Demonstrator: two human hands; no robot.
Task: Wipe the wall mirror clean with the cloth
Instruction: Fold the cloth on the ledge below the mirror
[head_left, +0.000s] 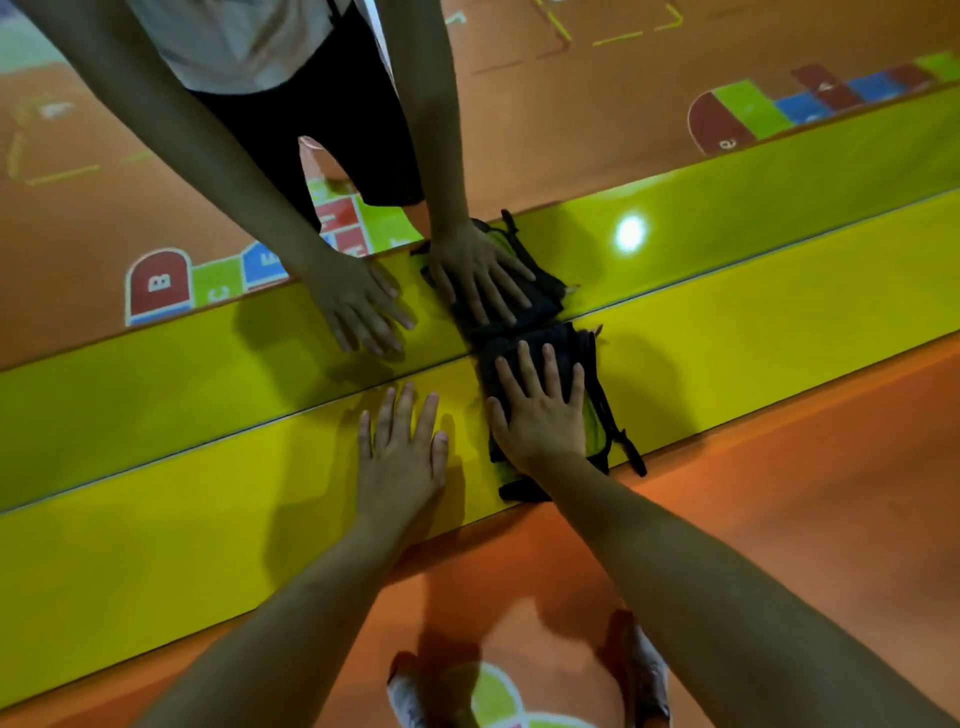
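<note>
I see the right hand (543, 421) spread flat with its fingers straight, pressing the dark cloth (563, 343) onto the yellow strip (208, 519) right of centre. The cloth's far edge touches the bottom edge of the wall mirror (675, 156). The left hand (402, 452) lies flat on the strip just beside it, holding nothing. The mirror fills the upper half of the frame and doubles both arms. At the bottom of the frame I make out orange floor (805, 493) and shoes (641, 670).

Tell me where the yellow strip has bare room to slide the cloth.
Bare yellow strip runs left of the left hand and right of the cloth, between mirror edge and orange floor. The middle is crowded: both hands, right hand flat on the cloth.
</note>
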